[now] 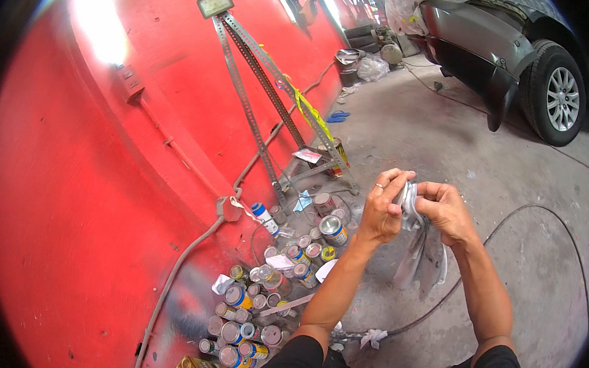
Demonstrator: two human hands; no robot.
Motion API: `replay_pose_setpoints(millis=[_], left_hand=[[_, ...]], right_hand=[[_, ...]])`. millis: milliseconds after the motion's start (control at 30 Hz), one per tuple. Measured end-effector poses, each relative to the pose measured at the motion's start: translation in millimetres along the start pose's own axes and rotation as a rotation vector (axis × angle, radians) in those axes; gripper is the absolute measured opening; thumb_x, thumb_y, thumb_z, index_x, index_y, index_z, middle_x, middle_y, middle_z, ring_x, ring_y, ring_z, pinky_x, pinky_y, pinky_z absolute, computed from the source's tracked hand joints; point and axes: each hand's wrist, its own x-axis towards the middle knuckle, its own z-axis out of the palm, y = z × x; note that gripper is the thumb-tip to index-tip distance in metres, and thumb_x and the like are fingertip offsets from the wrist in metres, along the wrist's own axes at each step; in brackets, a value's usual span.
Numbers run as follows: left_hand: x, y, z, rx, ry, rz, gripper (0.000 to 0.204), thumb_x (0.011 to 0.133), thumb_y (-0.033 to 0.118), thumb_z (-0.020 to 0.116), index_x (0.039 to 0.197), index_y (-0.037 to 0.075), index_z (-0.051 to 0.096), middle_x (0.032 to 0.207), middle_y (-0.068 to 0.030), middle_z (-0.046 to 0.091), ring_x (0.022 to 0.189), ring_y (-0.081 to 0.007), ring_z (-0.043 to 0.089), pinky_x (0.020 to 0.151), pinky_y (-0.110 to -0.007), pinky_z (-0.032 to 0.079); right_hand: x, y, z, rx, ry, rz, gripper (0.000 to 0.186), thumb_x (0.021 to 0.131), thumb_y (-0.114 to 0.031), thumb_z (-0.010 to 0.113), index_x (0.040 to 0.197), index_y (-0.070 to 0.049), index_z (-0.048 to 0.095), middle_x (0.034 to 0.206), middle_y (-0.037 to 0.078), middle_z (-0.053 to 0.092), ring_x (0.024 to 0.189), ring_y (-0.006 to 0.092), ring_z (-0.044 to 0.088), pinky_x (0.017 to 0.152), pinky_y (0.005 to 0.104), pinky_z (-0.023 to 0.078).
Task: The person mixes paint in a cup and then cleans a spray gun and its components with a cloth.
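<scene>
Bare forearms fill the foreground; the left hand and right hand each have their grip pinched on a crumpled grey-white sheet, bunched between them above the floor. Cans cluster leftward; beyond stand a metal lamp stand and grey car.

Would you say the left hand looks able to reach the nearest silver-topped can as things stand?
Probably not straightaway: the left hand holds pale sheer material, and the silver-topped can stands lower, on the floor, though nothing visible blocks the way.
</scene>
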Motion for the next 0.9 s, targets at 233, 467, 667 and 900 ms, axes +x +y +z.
replay_pose_setpoints(millis=[233, 467, 667, 900], left_hand=[[7.1, 11.3, -5.2, 0.083, -0.039, -0.167, 0.088, 0.092, 0.07, 0.015, 0.114, -0.002, 0.062, 0.106, -0.0232, 0.06, 0.099, -0.037, 0.059, 0.084, -0.04, 0.047], [4.2, 6.7, -3.8, 0.057, -0.024, -0.067, 0.085, 0.094, 0.066, 0.016, 0.113, -0.002, 0.062, 0.11, -0.0224, 0.062, 0.101, -0.038, 0.06, 0.086, -0.04, 0.047], [-5.6, -6.5, 7.7, -0.022, -0.031, 0.077, 0.087, 0.094, 0.066, 0.017, 0.112, -0.006, 0.062, 0.111, -0.0225, 0.063, 0.104, -0.0379, 0.06, 0.091, -0.042, 0.047], [1.3, 2.1, 6.5, -0.081, -0.069, -0.002, 0.083, 0.096, 0.063, 0.019, 0.111, -0.007, 0.062, 0.11, -0.0229, 0.064, 0.106, -0.0388, 0.06, 0.093, -0.042, 0.046]], right_hand=[[-0.9, 14.7, 11.7, -0.121, 0.172, -0.136, 0.032, 0.077, -0.004, 0.06, 0.107, 0.003, 0.051, 0.084, 0.007, 0.063, 0.071, 0.0085, 0.055, 0.062, 0.0242, 0.044], [-3.6, 24.7, 28.0, 0.056, 0.265, -0.277, 0.04, 0.08, 0.003, 0.053, 0.11, -0.006, 0.029, 0.076, 0.004, 0.057, 0.064, 0.0056, 0.048, 0.051, 0.0218, 0.038], [5.7, 27.6, 8.3, 0.164, 0.332, -0.135, 0.035, 0.081, 0.002, 0.053, 0.11, -0.006, 0.033, 0.075, 0.002, 0.055, 0.064, 0.0077, 0.051, 0.05, 0.0242, 0.04], [6.2, 13.3, 3.4, 0.279, 0.304, 0.064, 0.036, 0.08, -0.002, 0.058, 0.11, -0.003, 0.038, 0.078, 0.003, 0.055, 0.066, 0.0091, 0.054, 0.052, 0.0256, 0.044]])
